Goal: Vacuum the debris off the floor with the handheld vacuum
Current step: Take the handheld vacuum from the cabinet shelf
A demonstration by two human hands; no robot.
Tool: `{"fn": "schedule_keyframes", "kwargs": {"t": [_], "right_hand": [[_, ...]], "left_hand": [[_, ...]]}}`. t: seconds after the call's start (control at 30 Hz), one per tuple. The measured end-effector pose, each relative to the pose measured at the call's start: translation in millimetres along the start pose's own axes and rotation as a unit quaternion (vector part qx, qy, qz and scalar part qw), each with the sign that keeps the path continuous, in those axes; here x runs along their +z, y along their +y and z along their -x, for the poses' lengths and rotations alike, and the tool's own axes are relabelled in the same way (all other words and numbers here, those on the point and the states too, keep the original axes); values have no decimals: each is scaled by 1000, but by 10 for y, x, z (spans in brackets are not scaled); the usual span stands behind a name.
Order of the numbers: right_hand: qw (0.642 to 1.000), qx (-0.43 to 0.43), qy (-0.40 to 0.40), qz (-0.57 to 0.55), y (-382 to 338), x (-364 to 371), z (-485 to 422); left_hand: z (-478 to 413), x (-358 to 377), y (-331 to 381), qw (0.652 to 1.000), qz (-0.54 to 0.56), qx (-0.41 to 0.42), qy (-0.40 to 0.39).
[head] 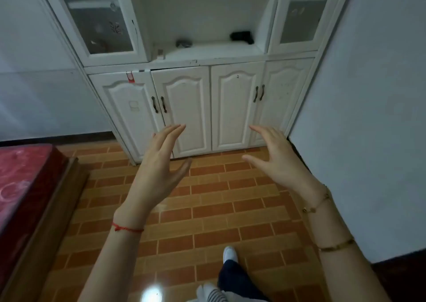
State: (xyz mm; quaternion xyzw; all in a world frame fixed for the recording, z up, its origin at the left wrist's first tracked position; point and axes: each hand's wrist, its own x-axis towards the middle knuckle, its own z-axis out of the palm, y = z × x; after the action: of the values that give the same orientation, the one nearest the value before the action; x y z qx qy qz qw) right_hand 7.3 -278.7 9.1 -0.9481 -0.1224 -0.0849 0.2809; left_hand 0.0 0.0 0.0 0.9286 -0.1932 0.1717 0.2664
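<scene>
My left hand [159,161] and my right hand [274,158] are both raised in front of me, palms facing each other, fingers spread, holding nothing. A black object [241,36] that may be the handheld vacuum lies on the open shelf of the white cabinet [207,54], far above and beyond my hands. The floor [212,209] is orange and brown brick-pattern tile; I see no clear debris on it. A bright glare spot [152,293] shows near the bottom.
The white cabinet has four lower doors [184,112] with dark handles and glass doors above. A small grey item [183,43] sits on its shelf. A red-covered bed with a wooden frame [34,198] is at the left. A grey wall [368,140] stands at the right. My foot [230,254] is below.
</scene>
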Motion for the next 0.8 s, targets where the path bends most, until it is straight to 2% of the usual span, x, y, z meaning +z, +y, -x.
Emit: {"fn": "schedule_keyframes", "kwargs": {"t": [0.4,0.8], "right_hand": [[1000,-10,-9,-22,750,-238,-1434],[998,3,-39,-44,1470,-120,-2360]], "left_hand": [[-1496,502,-183,999,29,-17,29],[-2351,1027,-481,998,24,-55,7]]}}
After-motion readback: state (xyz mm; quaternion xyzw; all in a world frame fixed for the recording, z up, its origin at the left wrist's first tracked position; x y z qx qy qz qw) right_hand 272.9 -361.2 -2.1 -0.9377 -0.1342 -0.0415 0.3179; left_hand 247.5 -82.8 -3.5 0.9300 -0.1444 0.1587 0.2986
